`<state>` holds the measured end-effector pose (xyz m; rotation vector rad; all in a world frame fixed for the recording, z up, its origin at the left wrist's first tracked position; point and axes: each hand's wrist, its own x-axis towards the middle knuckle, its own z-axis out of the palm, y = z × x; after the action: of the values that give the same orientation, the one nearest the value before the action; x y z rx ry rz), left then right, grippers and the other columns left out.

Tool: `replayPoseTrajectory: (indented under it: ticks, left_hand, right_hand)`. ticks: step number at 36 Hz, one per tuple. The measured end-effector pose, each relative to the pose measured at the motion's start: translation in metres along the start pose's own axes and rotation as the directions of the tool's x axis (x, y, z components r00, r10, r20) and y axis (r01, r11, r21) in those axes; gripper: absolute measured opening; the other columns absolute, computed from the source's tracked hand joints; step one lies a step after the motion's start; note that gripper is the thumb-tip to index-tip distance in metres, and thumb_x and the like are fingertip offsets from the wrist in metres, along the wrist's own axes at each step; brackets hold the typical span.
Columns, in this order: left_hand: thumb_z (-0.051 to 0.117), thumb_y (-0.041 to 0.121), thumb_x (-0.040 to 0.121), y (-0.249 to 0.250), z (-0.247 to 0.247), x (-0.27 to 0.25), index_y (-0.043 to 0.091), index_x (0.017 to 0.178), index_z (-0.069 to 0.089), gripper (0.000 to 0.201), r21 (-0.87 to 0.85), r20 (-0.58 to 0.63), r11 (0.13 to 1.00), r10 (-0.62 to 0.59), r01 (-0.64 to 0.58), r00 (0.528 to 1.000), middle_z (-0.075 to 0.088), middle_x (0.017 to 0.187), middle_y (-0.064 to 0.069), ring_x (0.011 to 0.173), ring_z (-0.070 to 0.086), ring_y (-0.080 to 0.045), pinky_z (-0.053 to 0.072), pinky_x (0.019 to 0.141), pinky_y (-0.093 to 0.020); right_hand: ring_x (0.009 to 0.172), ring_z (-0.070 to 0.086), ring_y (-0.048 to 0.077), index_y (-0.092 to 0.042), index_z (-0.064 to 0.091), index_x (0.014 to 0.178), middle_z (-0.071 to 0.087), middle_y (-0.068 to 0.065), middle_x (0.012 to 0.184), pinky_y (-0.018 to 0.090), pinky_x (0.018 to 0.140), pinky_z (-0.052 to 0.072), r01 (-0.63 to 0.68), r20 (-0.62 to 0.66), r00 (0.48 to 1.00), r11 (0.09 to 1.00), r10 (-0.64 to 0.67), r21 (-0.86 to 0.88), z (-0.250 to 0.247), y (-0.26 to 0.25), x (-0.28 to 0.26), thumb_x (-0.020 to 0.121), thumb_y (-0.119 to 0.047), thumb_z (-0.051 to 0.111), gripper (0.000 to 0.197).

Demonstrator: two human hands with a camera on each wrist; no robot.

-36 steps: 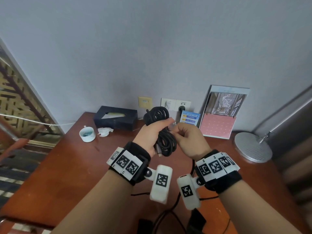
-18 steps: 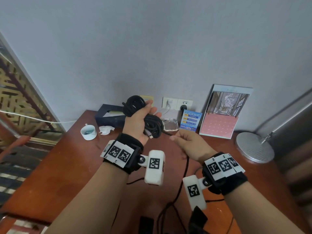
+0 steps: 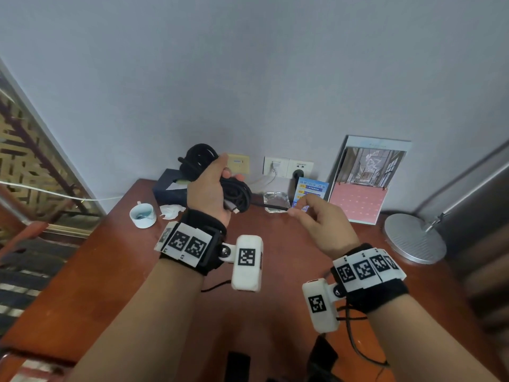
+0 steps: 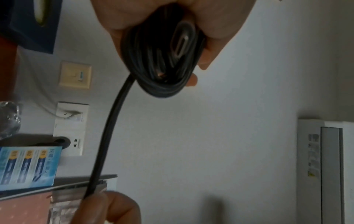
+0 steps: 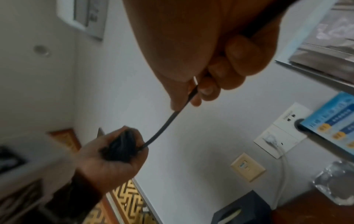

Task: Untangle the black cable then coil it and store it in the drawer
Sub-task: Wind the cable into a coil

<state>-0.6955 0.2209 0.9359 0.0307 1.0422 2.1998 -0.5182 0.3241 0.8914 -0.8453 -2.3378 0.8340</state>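
The black cable (image 3: 237, 193) is bundled in loops in the left hand (image 3: 208, 188), whose grip is wrapped round the coil, held above the desk (image 3: 115, 257). One strand runs rightward to the right hand (image 3: 321, 224), pinched between thumb and fingertips (image 5: 206, 91). A glass ashtray (image 3: 276, 201) sits behind.

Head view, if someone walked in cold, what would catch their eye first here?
First, the black cable, bunched into a coil gripped by the left hand above the reddish wooden desk, in front of the wall sockets. Next, one strand runs taut from that coil to the right hand, which pinches it between thumb and fingertips. Beyond them, a pink calendar leans against the wall at the desk's back right.
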Motion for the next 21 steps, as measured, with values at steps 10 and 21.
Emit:
replayPoseTrajectory:
  ticks: [10, 21]
  left_hand:
    - [0.074, 0.019, 0.083, 0.008, -0.002, 0.010, 0.008, 0.091, 0.058, 0.021, 0.224, -0.113, 0.938, 0.293, -0.263, 0.949, 0.059, 0.052, 0.005, 0.051, 0.061, -0.016, 0.054, 0.060, -0.035]
    - [0.063, 0.052, 0.086, -0.012, -0.002, -0.002, 0.026, 0.085, 0.056, 0.027, 0.816, 0.490, 0.247, 0.183, -0.523, 0.852, 0.063, 0.063, 0.007, 0.048, 0.062, -0.004, 0.040, 0.048, -0.008]
  right_hand:
    - [0.075, 0.053, 0.022, -0.028, 0.038, 0.087, 0.054, 0.000, 0.078, 0.037, 0.070, 0.043, 0.146, 0.379, 0.923, 0.972, -0.067, -0.185, -0.001, -0.011, -0.009, 0.099, -0.027, 0.041, 0.012]
    - [0.087, 0.059, 0.016, -0.024, 0.061, 0.116, 0.061, -0.001, 0.096, 0.037, 0.071, 0.051, 0.501, 0.395, 0.820, 0.854, -0.416, -0.140, -0.004, -0.020, -0.004, 0.094, -0.041, 0.031, 0.041]
